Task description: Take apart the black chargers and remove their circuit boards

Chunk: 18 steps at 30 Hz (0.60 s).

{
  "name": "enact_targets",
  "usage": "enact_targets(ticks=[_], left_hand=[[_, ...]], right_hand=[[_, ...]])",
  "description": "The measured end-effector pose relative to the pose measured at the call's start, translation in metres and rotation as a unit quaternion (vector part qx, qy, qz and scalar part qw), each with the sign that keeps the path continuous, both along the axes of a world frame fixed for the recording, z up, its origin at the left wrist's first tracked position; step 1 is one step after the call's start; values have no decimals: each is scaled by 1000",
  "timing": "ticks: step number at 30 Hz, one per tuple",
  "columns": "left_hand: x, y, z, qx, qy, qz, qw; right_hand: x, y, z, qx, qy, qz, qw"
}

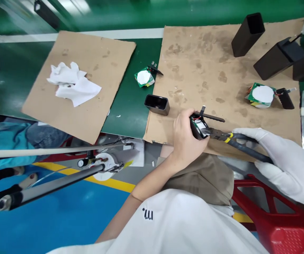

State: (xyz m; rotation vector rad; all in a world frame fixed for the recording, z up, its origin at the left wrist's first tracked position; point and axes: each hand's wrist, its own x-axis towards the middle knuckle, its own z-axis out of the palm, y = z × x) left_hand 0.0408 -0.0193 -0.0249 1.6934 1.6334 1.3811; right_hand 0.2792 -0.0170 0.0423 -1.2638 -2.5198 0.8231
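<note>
Bare fingers of my left hand (187, 135) wrap round a small black rectangular housing (195, 131), open end up, with a green circuit board and a white pad inside. A black end cap (212, 117) with a metal prong hangs out of it on red and black wires. In my white-gloved right hand (281, 158) is a pair of pliers (240, 143) with dark handles and yellow bands. Their jaws reach into the housing's opening, at the white pad; what they grip there is too small to tell.
An open black case (157, 104) stands left of my hands. Circuit-board assemblies with white pads lie at left (144, 77) and right (263, 95). Tall black cases (248, 35) stand at the back right, near a blade-like strip (303, 121). White paper (75, 84) lies on the left cardboard (109, 53).
</note>
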Motion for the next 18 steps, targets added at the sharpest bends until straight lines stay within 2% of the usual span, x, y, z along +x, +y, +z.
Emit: enact_targets(ticks=[5, 12, 15, 18], left_hand=[[0, 0, 0, 9, 35, 15, 999], [5, -1, 1, 63, 101, 45, 992], [6, -1, 1, 94, 147, 58, 983], [8, 1, 0, 144, 205, 54, 967]], right_hand=[[-6, -2, -8, 71, -47, 19, 996], [-14, -13, 2, 188, -144, 19, 971], [-11, -20, 2, 204, -164, 13, 965], [-8, -22, 1, 193, -207, -28, 959]])
